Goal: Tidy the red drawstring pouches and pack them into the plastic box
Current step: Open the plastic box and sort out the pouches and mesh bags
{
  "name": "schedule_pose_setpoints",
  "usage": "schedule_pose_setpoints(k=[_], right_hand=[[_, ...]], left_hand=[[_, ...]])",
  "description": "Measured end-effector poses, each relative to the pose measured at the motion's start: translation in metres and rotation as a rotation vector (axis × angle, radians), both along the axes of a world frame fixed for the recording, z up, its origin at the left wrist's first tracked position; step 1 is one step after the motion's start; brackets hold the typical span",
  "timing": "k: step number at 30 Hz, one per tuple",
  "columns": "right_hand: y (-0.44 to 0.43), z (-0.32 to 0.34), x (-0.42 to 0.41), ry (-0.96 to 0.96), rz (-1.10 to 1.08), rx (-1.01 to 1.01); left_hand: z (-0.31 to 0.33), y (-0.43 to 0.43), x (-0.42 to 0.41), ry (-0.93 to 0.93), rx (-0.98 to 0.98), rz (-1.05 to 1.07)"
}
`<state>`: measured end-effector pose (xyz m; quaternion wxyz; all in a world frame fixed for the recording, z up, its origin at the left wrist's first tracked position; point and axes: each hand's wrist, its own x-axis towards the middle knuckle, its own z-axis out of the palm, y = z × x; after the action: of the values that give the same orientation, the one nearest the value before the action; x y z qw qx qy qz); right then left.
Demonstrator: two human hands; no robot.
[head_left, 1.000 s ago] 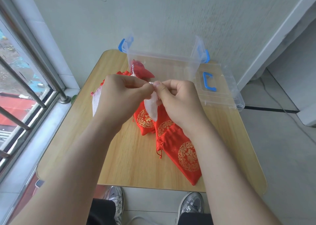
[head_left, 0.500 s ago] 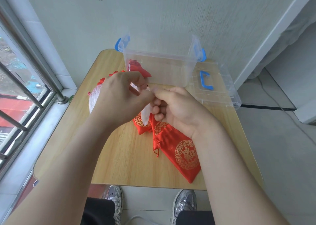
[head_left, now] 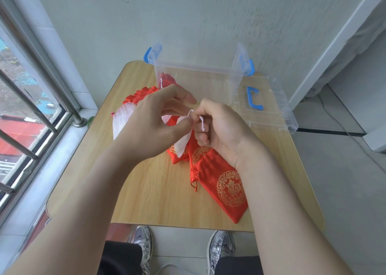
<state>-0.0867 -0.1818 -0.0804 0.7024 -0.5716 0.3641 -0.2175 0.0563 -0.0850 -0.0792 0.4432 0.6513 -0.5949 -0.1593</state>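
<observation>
White pouch point(head_left: 182, 144), hung vertical at frame ctr, is pinched by left hand point(head_left: 154, 128), cord point(head_left: 202, 121) by right hand point(head_left: 221, 128); plastic box point(head_left: 208, 84) is found just above.

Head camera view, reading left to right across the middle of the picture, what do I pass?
Window bars → white mesh pouch → left hand → right hand → blue handle on the clear lid.

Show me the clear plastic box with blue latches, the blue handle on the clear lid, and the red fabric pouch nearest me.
Clear plastic box point(head_left: 208, 84): head view, front wall.
Blue handle point(head_left: 250, 98): head view, its long bar.
Red fabric pouch point(head_left: 229, 188): head view, gold round emblem.
</observation>
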Motion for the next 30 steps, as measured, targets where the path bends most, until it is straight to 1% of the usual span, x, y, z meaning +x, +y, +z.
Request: schedule_pose_setpoints(k=[2,4,9,12,15,17,20,23,25,28,30], right_hand=[[-0.001,0.0,0.0,-0.003,-0.027,-0.041],[-0.002,0.0,0.0,-0.002,-0.055,-0.077],[0.0,-0.001,0.006,-0.047,-0.139,-0.067],[0.001,0.0,0.011,-0.163,-0.183,-0.002],[0.001,0.0,0.013,-0.286,-0.208,0.012],[0.0,0.0,0.015,-0.262,-0.218,-0.081],[0.002,-0.004,0.017,-0.143,-0.21,-0.284],[0.004,-0.018,0.02,0.061,-0.132,-0.495],[0.005,-0.025,0.024,0.181,-0.137,-0.666],[-0.003,-0.031,0.028,0.267,-0.298,-0.852],[-0.009,-0.025,0.027,0.238,-0.431,-0.891]], left_hand=[[-0.002,-0.001,0.004,-0.024,-0.014,0.001],[-0.004,-0.001,0.008,-0.007,-0.017,0.016],[-0.004,-0.001,0.004,-0.029,0.003,0.093],[-0.004,-0.002,0.005,-0.039,0.006,0.137],[-0.006,-0.004,0.007,-0.005,-0.015,0.112],[-0.01,-0.007,0.008,0.054,-0.027,0.092],[-0.017,-0.013,0.01,0.154,-0.054,0.136],[-0.018,-0.017,0.011,0.285,-0.094,0.204],[-0.017,-0.019,0.011,0.352,-0.104,0.224],[-0.016,-0.024,0.015,0.358,-0.116,0.319],[-0.019,-0.026,0.023,0.322,-0.085,0.449]])
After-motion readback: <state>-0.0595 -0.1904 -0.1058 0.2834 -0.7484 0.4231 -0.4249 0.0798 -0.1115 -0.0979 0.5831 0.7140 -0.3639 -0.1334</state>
